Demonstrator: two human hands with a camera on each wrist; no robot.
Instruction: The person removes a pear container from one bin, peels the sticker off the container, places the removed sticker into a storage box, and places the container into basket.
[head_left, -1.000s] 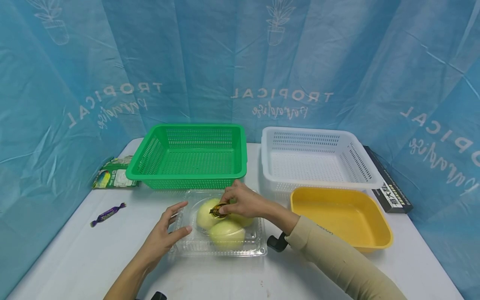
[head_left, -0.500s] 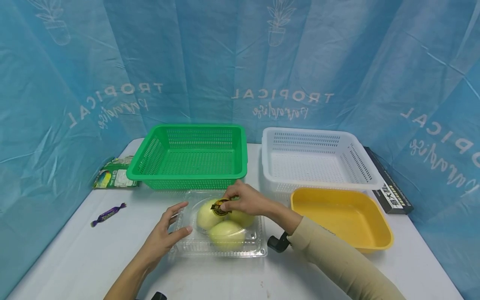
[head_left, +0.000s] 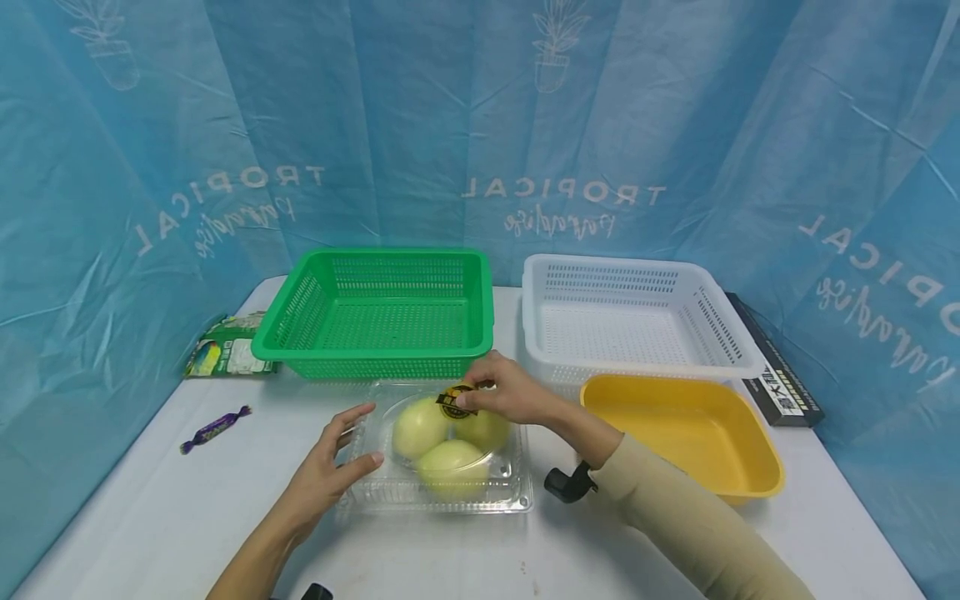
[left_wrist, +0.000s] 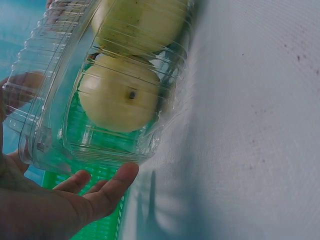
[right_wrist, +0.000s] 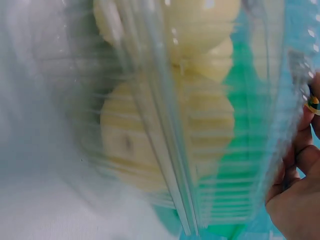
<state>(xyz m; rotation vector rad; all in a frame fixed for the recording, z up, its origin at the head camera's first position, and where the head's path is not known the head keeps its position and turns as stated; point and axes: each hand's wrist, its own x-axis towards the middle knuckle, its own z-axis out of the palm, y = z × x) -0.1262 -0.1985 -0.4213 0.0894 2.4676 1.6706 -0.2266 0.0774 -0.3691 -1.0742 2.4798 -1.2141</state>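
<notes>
Inside 1 clr box point(head_left: 397, 495), 3 fruits point(head_left: 450, 465); R grip point(head_left: 512, 393) tight on 1 blk/yel label point(head_left: 454, 402), L grip point(head_left: 330, 465) wide.

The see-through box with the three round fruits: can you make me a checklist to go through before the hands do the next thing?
1. Box sits on the white table: ok.
2. All three pale fruits inside it: ok.
3. Left hand at the box's left side: ok, thumb and fingers spread there. How hard it presses: cannot tell.
4. Right hand has the black-and-gold sticker: ok, pinched at its right part.
5. Sticker pressed flat and let go: not ok, the fingers hold it.
6. Lid fastened all round: cannot tell, the plastic is too clear and shiny.
</notes>
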